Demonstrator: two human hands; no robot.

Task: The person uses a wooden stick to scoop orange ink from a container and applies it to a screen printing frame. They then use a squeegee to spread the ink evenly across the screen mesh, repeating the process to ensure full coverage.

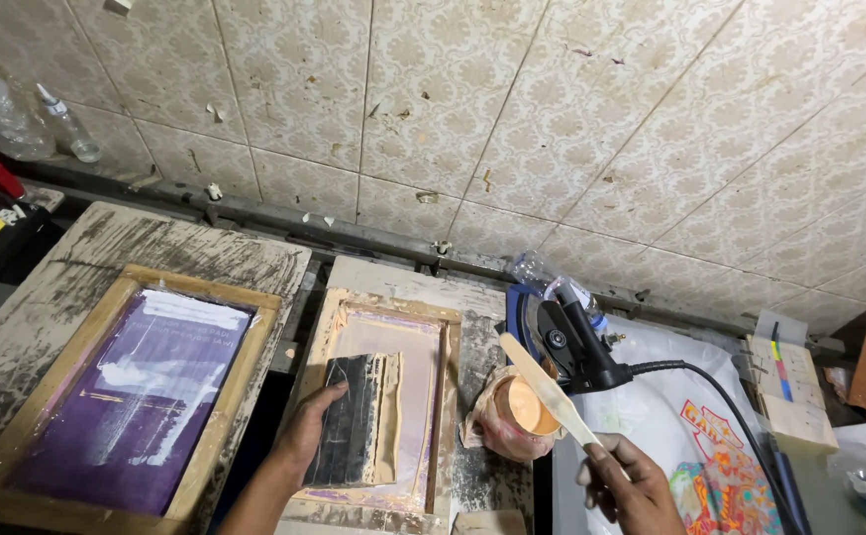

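**Squeegee in the frame, spatula over the ink**

Left hand laid flat on a black squeegee, fingers spread over its near edge — pressing rather than clamped round it. Squeegee lying inside a small wooden printing frame with a pinkish mesh, resting on a worn, ink-streaked desk. Right hand closed around the lower end of a pale flat spatula, blade angled up and to the left, passing over an open tub of orange ink (tub wrapped in crumpled plastic). Just behind the tub, a black heat tool with its cord trailing to the right across a white printed shirt. Farther left, a larger wooden frame with purple mesh, well apart from both hands. Tiled wall behind — two clear bottles at its far left corner.
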